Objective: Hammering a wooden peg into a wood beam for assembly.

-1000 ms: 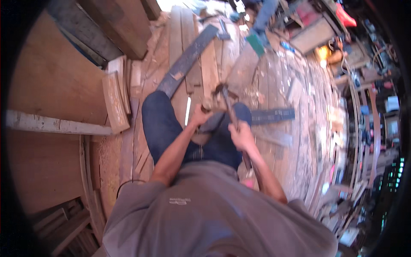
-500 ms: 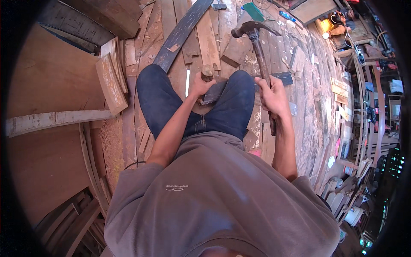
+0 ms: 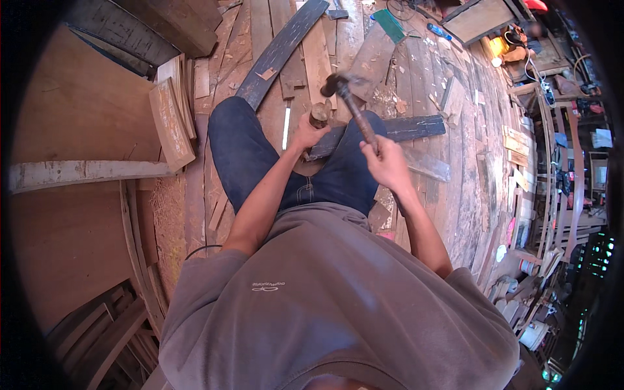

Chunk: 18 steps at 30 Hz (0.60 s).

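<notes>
My left hand (image 3: 311,133) is closed round the upright, round-topped wooden handle of a chisel (image 3: 319,114); its blade is hidden below the fist. Under it lies a dark, weathered board (image 3: 416,129), which passes beneath my right thigh and shows again between my legs. My right hand (image 3: 387,160) grips the brown shaft of a claw hammer (image 3: 358,114). The hammer's head, smeared by motion, is just above and beside the chisel's butt, apart from it as far as I can tell.
A long dark plank (image 3: 283,55) and a paler board (image 3: 316,62) lie ahead on the chip-strewn plank floor. Curved wood pieces (image 3: 171,123) lean at the left by a large brown panel (image 3: 84,97). A green object (image 3: 389,26) and a blue bottle (image 3: 439,31) lie farther off.
My right hand has swung the hammer left and inward, bringing its head down toward the chisel. My left hand stays round the chisel in nearly the same place.
</notes>
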Tool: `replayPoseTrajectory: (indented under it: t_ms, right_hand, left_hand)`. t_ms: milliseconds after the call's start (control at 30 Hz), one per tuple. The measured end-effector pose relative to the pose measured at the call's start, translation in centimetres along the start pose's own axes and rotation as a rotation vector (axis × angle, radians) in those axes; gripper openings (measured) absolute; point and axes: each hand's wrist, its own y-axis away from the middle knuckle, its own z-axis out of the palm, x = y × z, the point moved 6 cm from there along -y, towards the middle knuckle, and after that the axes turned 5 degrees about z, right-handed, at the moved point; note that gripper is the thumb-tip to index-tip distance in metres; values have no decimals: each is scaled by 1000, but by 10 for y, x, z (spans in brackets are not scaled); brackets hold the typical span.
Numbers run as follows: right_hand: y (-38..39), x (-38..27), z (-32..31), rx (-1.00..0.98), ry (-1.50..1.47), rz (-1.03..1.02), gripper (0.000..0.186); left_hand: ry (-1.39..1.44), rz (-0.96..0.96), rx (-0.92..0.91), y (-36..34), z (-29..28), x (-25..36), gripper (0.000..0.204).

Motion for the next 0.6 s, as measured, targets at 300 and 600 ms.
replayPoseTrajectory:
  t_ms: [300, 600]
  right_hand:
    - [-14, -16, -34, 1, 44, -74, 32]
    - [19, -91, -131, 486, -740, -158, 42]
  left_hand:
    - [-33, -73, -2, 2, 2, 6, 29]
    - [-60, -80, -13, 4, -2, 33, 34]
